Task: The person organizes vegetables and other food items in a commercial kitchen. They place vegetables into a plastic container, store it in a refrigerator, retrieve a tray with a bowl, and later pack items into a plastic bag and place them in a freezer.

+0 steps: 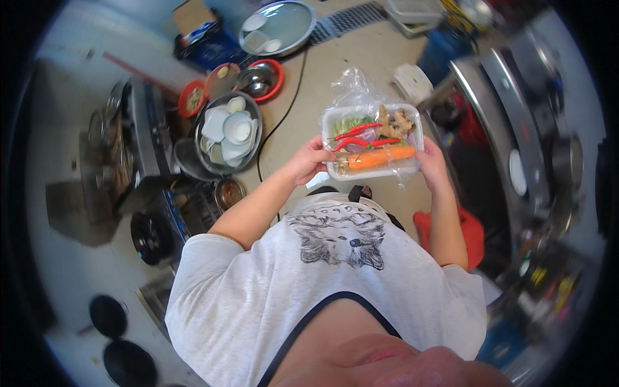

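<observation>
Between my two hands I hold a white plastic tray (358, 175) of vegetables in front of my waist. My left hand (309, 162) grips its left end, thumb on the rim; my right hand (432, 163) grips the right end. Inside lies a peeled carrot (382, 157) along the near side. Red chillies (355, 131) rest across the middle, with purple pieces partly hidden beneath them. Ginger root (396, 123) sits at the far right and green leafy vegetables (346, 126) at the far left. Clear plastic wrap (355, 87) is bunched past the far rim and partly covers the tray.
On the left, a metal basin (199, 145) holds white dishes, near red basins (278, 80). A large metal basin (302, 29) with water stands farther off. A black cable (283, 118) crosses the floor. Along the right runs a metal counter (476, 101), with a red container (471, 237) below.
</observation>
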`<action>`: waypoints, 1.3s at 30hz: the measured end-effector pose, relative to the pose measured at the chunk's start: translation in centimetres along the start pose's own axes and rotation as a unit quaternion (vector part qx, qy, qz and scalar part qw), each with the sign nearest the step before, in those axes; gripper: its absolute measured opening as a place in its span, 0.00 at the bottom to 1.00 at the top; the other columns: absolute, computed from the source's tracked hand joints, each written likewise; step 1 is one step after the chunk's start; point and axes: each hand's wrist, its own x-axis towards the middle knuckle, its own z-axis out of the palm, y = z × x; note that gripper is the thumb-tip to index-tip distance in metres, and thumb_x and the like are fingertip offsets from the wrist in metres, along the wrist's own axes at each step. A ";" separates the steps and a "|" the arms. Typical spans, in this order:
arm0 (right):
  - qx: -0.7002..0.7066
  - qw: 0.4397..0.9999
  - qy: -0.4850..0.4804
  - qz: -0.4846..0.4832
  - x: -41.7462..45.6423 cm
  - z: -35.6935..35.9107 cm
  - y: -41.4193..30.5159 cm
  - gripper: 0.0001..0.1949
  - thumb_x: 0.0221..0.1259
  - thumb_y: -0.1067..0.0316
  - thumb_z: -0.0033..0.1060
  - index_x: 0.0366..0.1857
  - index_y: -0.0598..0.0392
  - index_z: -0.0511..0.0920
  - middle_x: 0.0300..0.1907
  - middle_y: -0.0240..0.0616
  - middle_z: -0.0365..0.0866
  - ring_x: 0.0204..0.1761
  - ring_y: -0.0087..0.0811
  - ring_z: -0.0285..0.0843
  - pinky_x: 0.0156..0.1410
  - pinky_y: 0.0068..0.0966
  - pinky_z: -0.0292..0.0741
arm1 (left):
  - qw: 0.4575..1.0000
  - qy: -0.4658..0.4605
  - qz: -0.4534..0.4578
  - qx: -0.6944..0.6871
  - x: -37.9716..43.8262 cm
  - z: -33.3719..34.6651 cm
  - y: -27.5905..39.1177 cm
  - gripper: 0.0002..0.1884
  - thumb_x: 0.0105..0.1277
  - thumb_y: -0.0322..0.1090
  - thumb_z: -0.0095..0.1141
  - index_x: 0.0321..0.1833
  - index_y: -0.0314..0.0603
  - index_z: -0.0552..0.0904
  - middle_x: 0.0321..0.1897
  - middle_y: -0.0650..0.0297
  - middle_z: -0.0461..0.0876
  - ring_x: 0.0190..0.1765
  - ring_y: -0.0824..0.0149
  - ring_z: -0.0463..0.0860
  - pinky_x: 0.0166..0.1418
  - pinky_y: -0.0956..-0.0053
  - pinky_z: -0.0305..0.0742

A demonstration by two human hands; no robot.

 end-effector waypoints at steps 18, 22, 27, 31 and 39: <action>-0.518 0.684 -0.171 -0.484 43.9 11.6 -21.8 0.12 0.47 0.76 0.61 0.38 0.52 0.78 0.37 0.38 0.76 0.44 0.42 0.74 0.48 0.37 0.70 | 0.976 0.178 0.071 -0.103 32.0 -8.0 24.0 0.21 0.56 0.22 0.52 0.55 0.39 0.76 0.48 0.60 0.81 0.48 0.63 0.85 0.48 0.63 0.84; -0.493 0.707 -0.196 -0.467 55.1 10.1 -25.5 0.11 0.47 0.75 0.61 0.37 0.52 0.77 0.36 0.38 0.75 0.43 0.42 0.74 0.48 0.37 0.70 | 0.978 0.178 0.067 -0.087 41.9 -10.6 30.3 0.21 0.55 0.23 0.53 0.55 0.40 0.77 0.47 0.61 0.82 0.47 0.64 0.84 0.47 0.64 0.84; -0.409 0.716 -0.233 -0.516 69.1 13.6 -33.4 0.10 0.48 0.76 0.61 0.36 0.55 0.77 0.38 0.40 0.78 0.42 0.44 0.75 0.50 0.37 0.72 | 0.971 0.213 0.066 -0.084 50.5 -12.4 40.3 0.19 0.53 0.26 0.54 0.50 0.42 0.77 0.44 0.64 0.80 0.44 0.65 0.82 0.41 0.65 0.82; -0.439 0.659 -0.298 -0.533 81.0 19.9 -39.1 0.11 0.49 0.73 0.62 0.38 0.53 0.78 0.39 0.40 0.78 0.43 0.43 0.74 0.51 0.37 0.72 | 0.961 0.242 0.067 -0.117 56.2 -14.9 48.3 0.19 0.54 0.26 0.54 0.52 0.41 0.77 0.44 0.62 0.80 0.44 0.64 0.83 0.43 0.64 0.83; -0.433 0.608 -0.402 -0.530 101.3 27.3 -46.7 0.11 0.52 0.69 0.61 0.41 0.52 0.80 0.40 0.37 0.77 0.48 0.40 0.74 0.55 0.37 0.70 | 0.947 0.271 0.091 -0.144 69.4 -25.9 64.3 0.21 0.54 0.25 0.54 0.54 0.40 0.77 0.46 0.61 0.80 0.47 0.64 0.83 0.47 0.64 0.82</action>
